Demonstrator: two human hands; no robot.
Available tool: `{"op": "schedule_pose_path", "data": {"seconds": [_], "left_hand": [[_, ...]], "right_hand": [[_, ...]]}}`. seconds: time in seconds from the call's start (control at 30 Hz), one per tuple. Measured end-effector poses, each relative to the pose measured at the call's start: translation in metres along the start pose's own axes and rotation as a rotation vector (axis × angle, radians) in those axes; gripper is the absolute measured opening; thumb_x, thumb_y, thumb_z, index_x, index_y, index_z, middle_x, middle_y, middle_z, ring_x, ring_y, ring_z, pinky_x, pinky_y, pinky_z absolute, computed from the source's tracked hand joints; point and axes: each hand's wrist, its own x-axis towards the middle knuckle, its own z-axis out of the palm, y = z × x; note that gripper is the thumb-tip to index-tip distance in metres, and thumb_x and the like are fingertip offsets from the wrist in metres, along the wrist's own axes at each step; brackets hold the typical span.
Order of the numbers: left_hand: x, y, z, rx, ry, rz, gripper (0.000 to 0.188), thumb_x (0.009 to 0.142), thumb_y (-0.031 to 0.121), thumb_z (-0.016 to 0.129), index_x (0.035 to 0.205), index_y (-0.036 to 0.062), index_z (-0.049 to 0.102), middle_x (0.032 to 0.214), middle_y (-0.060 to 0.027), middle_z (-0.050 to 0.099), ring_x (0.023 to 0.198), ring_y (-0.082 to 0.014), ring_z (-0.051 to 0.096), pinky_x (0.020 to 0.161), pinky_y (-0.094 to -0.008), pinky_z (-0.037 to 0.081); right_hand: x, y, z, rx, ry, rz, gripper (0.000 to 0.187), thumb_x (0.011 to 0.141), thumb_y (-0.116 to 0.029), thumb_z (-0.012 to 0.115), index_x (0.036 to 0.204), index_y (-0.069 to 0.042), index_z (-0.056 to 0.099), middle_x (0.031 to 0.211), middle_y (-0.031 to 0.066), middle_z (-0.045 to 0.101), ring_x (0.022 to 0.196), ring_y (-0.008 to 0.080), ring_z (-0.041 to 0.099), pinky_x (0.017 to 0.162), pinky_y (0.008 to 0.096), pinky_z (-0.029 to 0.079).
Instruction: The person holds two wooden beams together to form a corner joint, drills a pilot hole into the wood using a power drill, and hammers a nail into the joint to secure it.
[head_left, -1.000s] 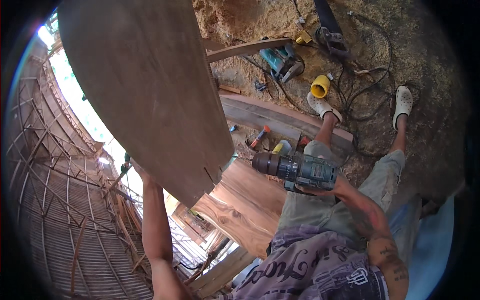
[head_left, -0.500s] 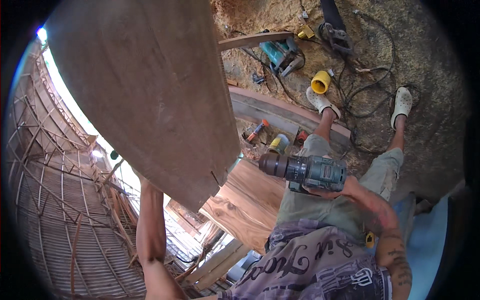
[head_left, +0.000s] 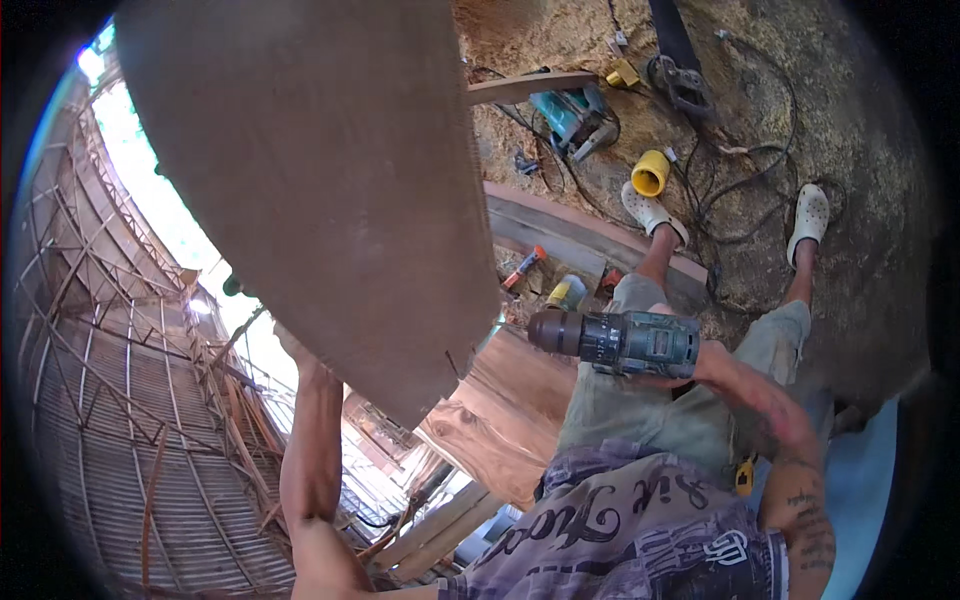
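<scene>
Gripping a dark-green and black cordless drill (head_left: 650, 343), the right hand (head_left: 708, 362) held it before pale-green shorts (head_left: 640, 425) in the head view, its chuck (head_left: 553, 332) toward a large, curved brown wooden panel (head_left: 330, 200). The left hand (head_left: 293, 345) was at the panel's left edge, fingers hidden, its grip impossible to tell. A hollow yellow cylinder (head_left: 650, 175) sat beside a white perforated clog (head_left: 657, 218).

Large panel (head_left: 310, 190): wood, matt, face mostly smooth. Drill (head_left: 655, 343): plastic-looking body, low sheen. Slab (head_left: 510, 400): wood, smooth, grain showing, slight gloss. Clogs (head_left: 809, 213): matt, plastic-like. Shirt (head_left: 620, 520): printed cloth, matt. Sawdust (head_left: 530, 50): loose, rough.
</scene>
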Motion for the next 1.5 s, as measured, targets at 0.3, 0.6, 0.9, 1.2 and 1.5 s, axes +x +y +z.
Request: {"op": "schedule_pose_path", "data": {"seconds": [0.3,0.6,0.9,1.2,1.5], "left_hand": [[-0.015,0.019,0.02,0.004,0.082,-0.054,0.038,0.085,0.014,0.049,0.115,-0.0081,0.057,0.101,-0.0197,0.066,0.088,-0.0287,0.069,0.079,-0.0379,0.06],[-0.022,0.03,0.036,-0.063,0.169,-0.073,0.047,0.081,0.016,0.056,0.121,-0.0089,0.053,0.104,-0.0206,0.064,0.091,-0.0321,0.067,0.085,-0.0404,0.057],[-0.019,0.025,0.03,-0.125,0.085,-0.129,0.058,0.08,0.016,0.055,0.13,-0.012,0.046,0.111,-0.0248,0.062,0.099,-0.0361,0.066,0.093,-0.0434,0.055],[-0.018,0.022,0.028,-0.085,0.13,-0.096,0.056,0.08,0.016,0.056,0.128,-0.0107,0.047,0.109,-0.0246,0.062,0.097,-0.036,0.066,0.092,-0.0439,0.056],[-0.021,0.026,0.041,-0.162,0.225,-0.14,0.037,0.083,0.016,0.055,0.112,-0.0074,0.055,0.094,-0.02,0.064,0.079,-0.0305,0.067,0.071,-0.0405,0.058]], "right_hand": [[0.051,-0.033,-0.021,0.245,-0.083,0.157,0.036,0.078,-0.021,0.081,0.107,-0.004,0.067,0.102,0.0066,0.068,0.092,0.0239,0.062,0.085,0.0391,0.046],[0.057,-0.005,-0.016,0.351,-0.142,0.02,0.026,0.082,-0.011,0.076,0.105,-0.002,0.067,0.09,0.0039,0.067,0.081,0.0132,0.063,0.07,0.0289,0.05],[0.079,-0.029,-0.026,0.332,-0.135,0.123,0.02,0.087,-0.005,0.071,0.106,-0.006,0.068,0.086,-0.0007,0.065,0.069,0.0133,0.061,0.061,0.0304,0.051],[0.097,-0.061,-0.034,0.197,-0.124,0.379,0.029,0.077,-0.014,0.074,0.101,-0.002,0.064,0.088,0.0079,0.067,0.076,0.0196,0.064,0.072,0.0332,0.052],[0.076,-0.027,-0.023,-0.003,-0.132,0.14,0.026,0.079,-0.017,0.074,0.1,-0.004,0.067,0.089,0.0098,0.067,0.077,0.0255,0.063,0.072,0.0366,0.051]]}}
